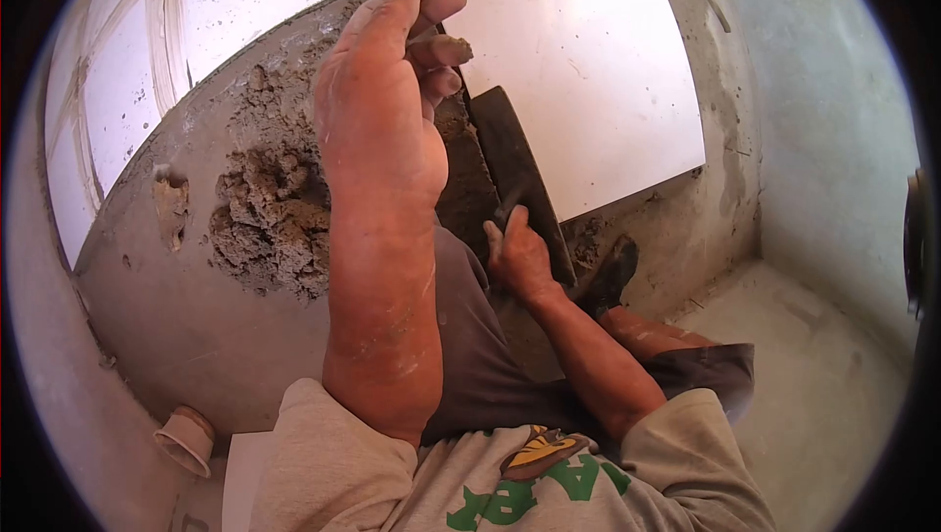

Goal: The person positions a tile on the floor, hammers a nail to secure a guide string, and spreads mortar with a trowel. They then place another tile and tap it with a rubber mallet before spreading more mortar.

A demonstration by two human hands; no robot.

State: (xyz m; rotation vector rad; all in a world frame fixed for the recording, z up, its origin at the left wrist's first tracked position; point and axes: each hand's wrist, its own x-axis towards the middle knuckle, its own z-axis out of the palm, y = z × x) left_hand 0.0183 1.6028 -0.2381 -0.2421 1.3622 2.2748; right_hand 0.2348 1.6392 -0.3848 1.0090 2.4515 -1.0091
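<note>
My left hand (384,66) is raised close to the camera. Its fingers are loosely curled and apart, nothing shows in them, and one fingertip carries wet mortar. Lower and to the right, my right hand (522,255) grips a long, dark, flat plastering trowel (521,154) by its handle. The trowel's blade lies along the left edge of a large white tile (588,71) on the floor. Left of my left forearm sits a heap of crumbly grey mortar (270,218), partly hidden by the arm.
More white tiles (245,2), some smeared with mortar, run along the upper left. A chipped hollow (171,206) marks the grey floor (186,336). A pipe end (186,439) stands at lower left. My foot (613,277) is near the tile's lower corner, and a wall (833,91) rises at right.
</note>
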